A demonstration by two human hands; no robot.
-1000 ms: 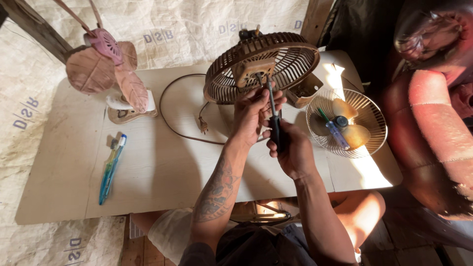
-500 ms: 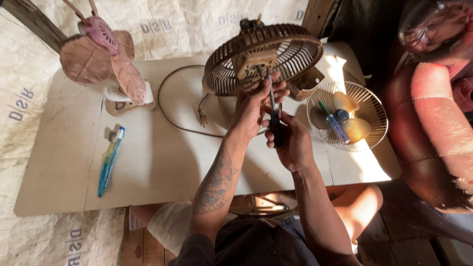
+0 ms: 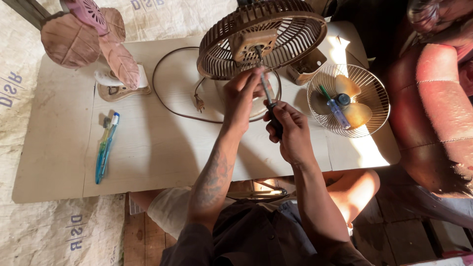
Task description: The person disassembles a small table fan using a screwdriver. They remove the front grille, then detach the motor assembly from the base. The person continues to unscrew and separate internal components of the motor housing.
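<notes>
At the far edge of the tabletop [image 3: 162, 148], the brown fan grille [image 3: 261, 37] tilts toward the person. The right hand [image 3: 288, 130] grips a screwdriver [image 3: 266, 93] aimed at its hub, while the left hand [image 3: 241, 93] pinches the shaft, seemingly steadying it. A loose fan guard [image 3: 367, 83] holding blades sits right.

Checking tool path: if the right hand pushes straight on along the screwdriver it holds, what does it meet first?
Probably the square hub plate at the centre of the brown fan guard; the right hand aims the screwdriver there, its tip seemingly already touching it.
</notes>
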